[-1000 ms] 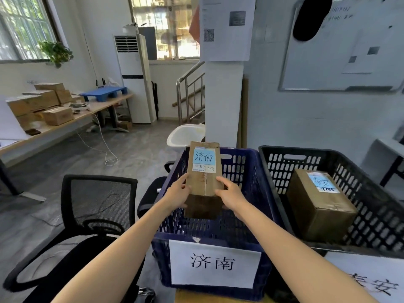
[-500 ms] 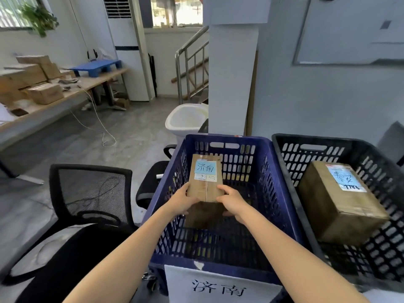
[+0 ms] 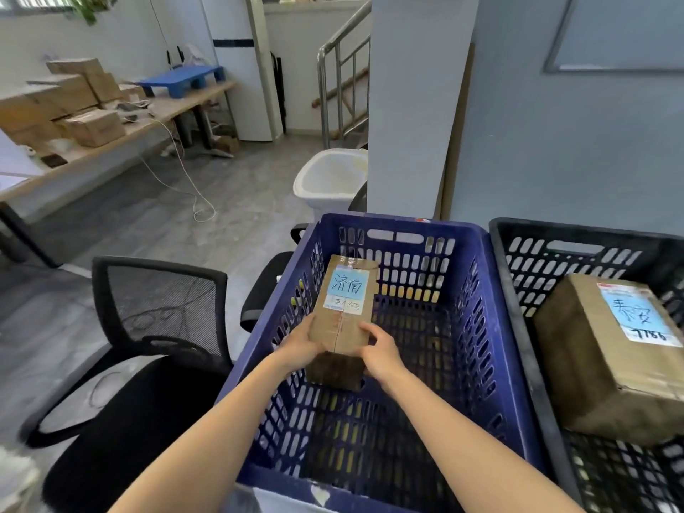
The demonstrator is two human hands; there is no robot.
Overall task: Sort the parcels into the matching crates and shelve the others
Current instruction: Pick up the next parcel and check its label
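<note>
A narrow brown cardboard parcel with a light blue handwritten label is inside the blue crate, near its left wall. My left hand grips its left side and my right hand grips its right side, both at the near end. Whether the parcel rests on the crate floor cannot be told. The black crate to the right holds a larger brown parcel with its own blue label.
A black mesh office chair stands left of the blue crate. A white bin sits behind the crate by a pillar. A long wooden table at far left carries several cardboard boxes and a blue pallet.
Both hands have lowered the parcel from above the blue crate's rim down inside it. The camera has tilted down, so the crate's front label is nearly out of view.
</note>
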